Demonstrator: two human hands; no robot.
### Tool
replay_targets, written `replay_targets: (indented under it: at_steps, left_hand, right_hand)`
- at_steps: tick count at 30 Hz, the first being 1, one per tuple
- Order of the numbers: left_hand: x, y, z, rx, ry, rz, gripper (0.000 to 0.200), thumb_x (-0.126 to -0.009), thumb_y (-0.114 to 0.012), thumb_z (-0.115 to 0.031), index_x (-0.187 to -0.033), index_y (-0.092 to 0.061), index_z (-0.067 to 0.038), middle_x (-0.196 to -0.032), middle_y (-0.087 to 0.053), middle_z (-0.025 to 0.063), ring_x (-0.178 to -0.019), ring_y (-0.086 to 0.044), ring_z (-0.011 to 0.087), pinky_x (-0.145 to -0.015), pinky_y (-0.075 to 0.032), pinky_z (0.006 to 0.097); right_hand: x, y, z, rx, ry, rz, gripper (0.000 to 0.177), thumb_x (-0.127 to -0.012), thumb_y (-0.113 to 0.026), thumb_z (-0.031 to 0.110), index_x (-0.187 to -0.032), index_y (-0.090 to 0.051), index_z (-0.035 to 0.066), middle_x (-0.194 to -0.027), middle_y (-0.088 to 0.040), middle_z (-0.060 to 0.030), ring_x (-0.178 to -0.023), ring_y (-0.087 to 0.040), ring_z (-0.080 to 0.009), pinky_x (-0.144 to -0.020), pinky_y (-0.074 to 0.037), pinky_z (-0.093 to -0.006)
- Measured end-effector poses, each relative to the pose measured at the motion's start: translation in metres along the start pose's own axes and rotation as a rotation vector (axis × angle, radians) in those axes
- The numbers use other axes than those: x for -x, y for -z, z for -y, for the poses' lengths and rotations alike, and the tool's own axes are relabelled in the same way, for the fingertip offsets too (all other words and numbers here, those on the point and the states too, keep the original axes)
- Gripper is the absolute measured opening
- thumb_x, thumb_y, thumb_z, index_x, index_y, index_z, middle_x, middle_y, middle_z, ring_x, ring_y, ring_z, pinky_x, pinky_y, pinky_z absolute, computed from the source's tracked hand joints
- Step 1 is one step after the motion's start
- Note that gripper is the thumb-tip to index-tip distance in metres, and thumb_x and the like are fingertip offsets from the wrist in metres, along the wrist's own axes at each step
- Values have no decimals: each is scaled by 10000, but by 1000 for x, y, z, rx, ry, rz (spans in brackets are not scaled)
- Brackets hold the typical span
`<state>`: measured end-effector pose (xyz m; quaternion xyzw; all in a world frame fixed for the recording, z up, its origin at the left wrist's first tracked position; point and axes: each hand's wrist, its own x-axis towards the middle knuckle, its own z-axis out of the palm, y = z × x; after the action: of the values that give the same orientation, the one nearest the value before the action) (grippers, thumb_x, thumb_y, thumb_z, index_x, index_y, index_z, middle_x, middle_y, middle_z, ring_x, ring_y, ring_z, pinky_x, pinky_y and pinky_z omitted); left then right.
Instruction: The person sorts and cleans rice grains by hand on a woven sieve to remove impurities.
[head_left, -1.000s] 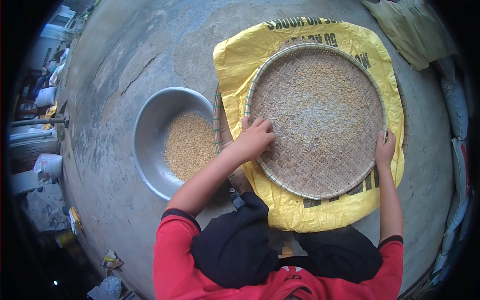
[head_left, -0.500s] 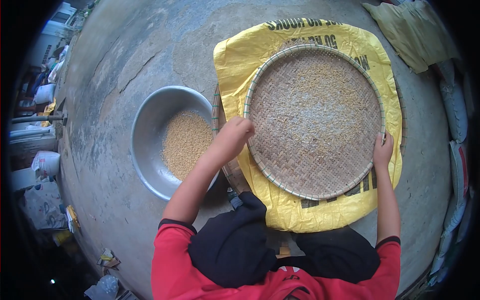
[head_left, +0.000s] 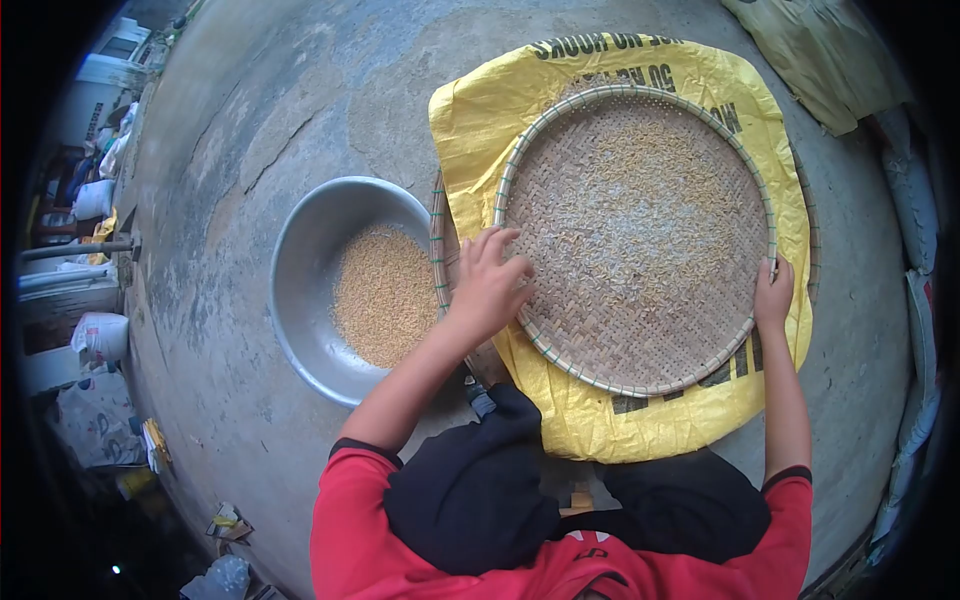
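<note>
L hand (head_left: 491, 285) half open, fingers spread at rim of woven tray (head_left: 625, 355), hold can't tell. R hand (head_left: 773, 295) curled, gripping opposite rim. Btwn hands, grain (head_left: 645, 225); under tray, yellow sack (head_left: 590, 430) w/ "NO HOOKS", "50 KG".

A round woven bamboo winnowing tray (head_left: 640, 352) is lying face up over a yellow sack (head_left: 472, 125), its pale rim showing green bindings spaced all the way round. Its brown weave is showing bare along the near side and far left. Loose grains (head_left: 660, 205) are lying in a thin scatter across the middle and far right, golden ones mingling with whitish ones, the whitish ones clustering around the centre.
</note>
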<state>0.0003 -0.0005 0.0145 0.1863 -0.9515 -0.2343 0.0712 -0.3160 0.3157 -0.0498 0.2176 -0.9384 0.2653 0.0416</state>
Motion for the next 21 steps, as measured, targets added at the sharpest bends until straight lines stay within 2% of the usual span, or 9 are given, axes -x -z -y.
replay_targets:
  at_steps: [1,3,6,13,15,16,18,20,21]
  left_hand:
    - [-4,-10,-7,3,6,-2,191,-689,-710,-166,-806,-566,-122,-1240,-414,110,-1242,-300,339,-1002,-223,537]
    - [-10,-26,-15,-53,14,73,181,-686,-709,-175,-781,-563,-124,-1292,-364,107,-1296,-224,332,-989,-151,633]
    - [-10,-35,-17,-75,59,137,177,-690,-703,-179,-776,-561,-120,-1316,-340,95,-1317,-180,321,-967,-125,679]
    - [-3,-45,-11,-80,77,87,148,-719,-675,-176,-755,-555,-99,-1303,-364,80,-1303,-216,313,-962,-136,675]
    - [0,-27,-8,-27,68,49,135,-734,-660,-171,-746,-550,-94,-1226,-443,78,-1260,-307,279,-950,-156,666]
    - [3,-12,-4,-34,74,-13,117,-734,-655,-134,-766,-548,-98,-1108,-522,59,-1141,-427,243,-927,-274,558]
    - [13,22,15,39,338,56,176,-706,-665,-106,-832,-542,-98,-1016,-540,63,-1017,-480,213,-829,-352,436]
    - [25,55,28,-208,424,-99,240,-682,-689,-98,-878,-550,-99,-991,-542,60,-956,-485,222,-750,-371,382]
    - [26,68,30,-366,479,-194,269,-670,-703,-104,-899,-563,-95,-992,-542,65,-965,-484,233,-762,-375,386]
  right_hand:
    - [0,1,1,2,5,4,333,-885,-478,256,-1058,-527,-24,-996,-540,-176,-950,-520,-326,-834,-404,-369]
    - [0,1,3,3,-8,6,329,-886,-477,254,-1054,-528,-24,-996,-541,-178,-948,-522,-326,-833,-404,-370]
    - [0,1,2,-4,-8,-1,324,-886,-477,250,-1049,-529,-24,-991,-540,-179,-944,-523,-326,-829,-405,-370]
    - [0,2,3,-18,3,-12,322,-885,-481,246,-1041,-530,-31,-981,-541,-180,-930,-525,-325,-814,-411,-367]
    - [0,1,1,-27,1,-2,330,-884,-484,247,-1048,-529,-36,-979,-542,-178,-929,-526,-325,-815,-411,-365]
    - [-1,0,0,-25,3,-1,330,-884,-484,247,-1048,-529,-36,-979,-542,-178,-929,-526,-325,-815,-411,-365]
    - [0,-1,-2,-31,-3,-2,339,-884,-486,248,-1059,-525,-40,-981,-542,-179,-931,-525,-327,-821,-410,-364]
    - [-1,1,-1,-44,-23,17,342,-884,-486,248,-1064,-524,-41,-985,-540,-179,-933,-524,-327,-825,-409,-365]
    - [-1,1,0,-58,-41,32,345,-884,-486,248,-1069,-523,-41,-988,-539,-180,-935,-523,-328,-828,-408,-366]
